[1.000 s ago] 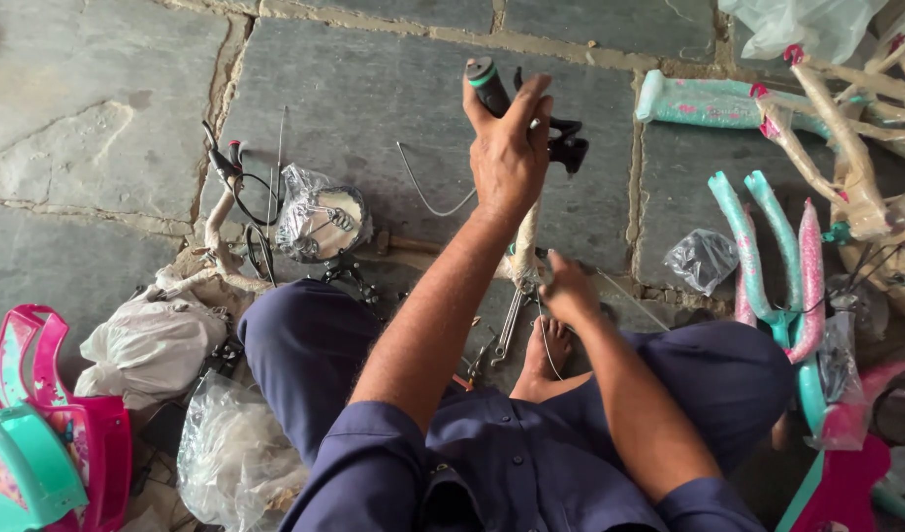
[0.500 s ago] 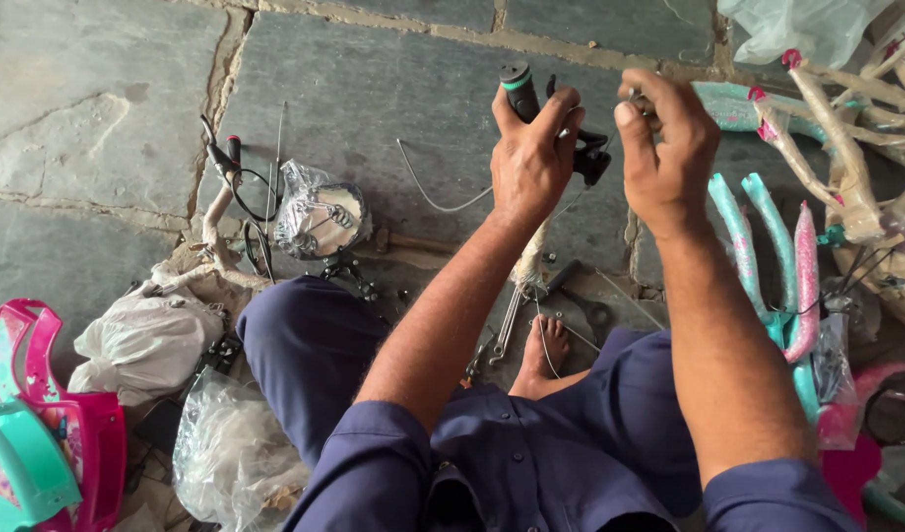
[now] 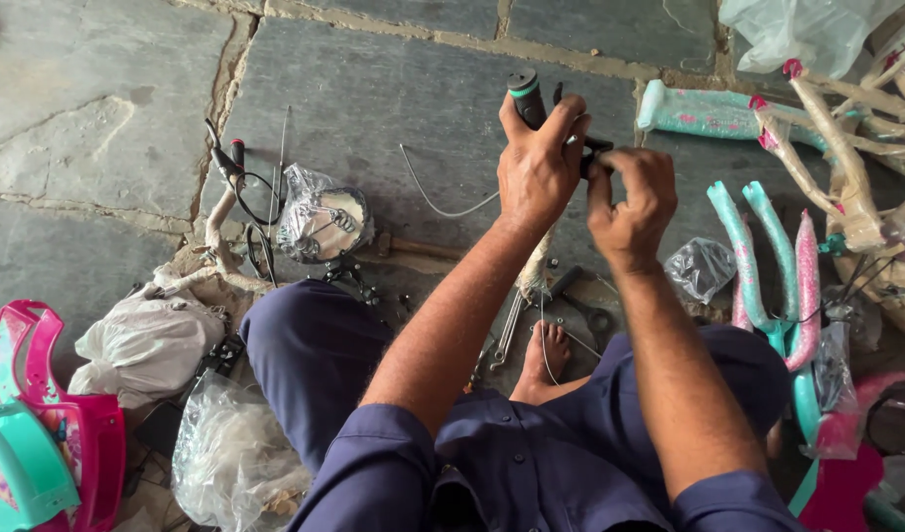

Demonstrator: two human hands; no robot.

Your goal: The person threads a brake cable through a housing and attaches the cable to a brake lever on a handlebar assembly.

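Head view: a stone-slab floor (image 3: pixel 374 89) is seen far below the grip, strewn with parts. To the right of the grip, well apart, a teal and pink bicycle frame (image 3: pixel 768 266) is stood beside paper-wrapped tubes (image 3: pixel 837 167). Down and to the left of the grip, clear plastic bags (image 3: pixel 231 458) and a pink and teal plastic seat piece (image 3: pixel 39 433) are laid near the person's knee. Directly beneath the grip, spanners (image 3: pixel 512 330) are spread by a bare foot (image 3: pixel 546 360). The handlebar (image 3: pixel 541 261), wrapped in paper lower down, is held upright and clenched by the left hand (image 3: pixel 539 172), with its black grip (image 3: pixel 526 97) standing just above the fist. The right hand (image 3: pixel 632 202) is pinched shut on the black brake lever (image 3: pixel 595 148), just beside the left fist, touching it.
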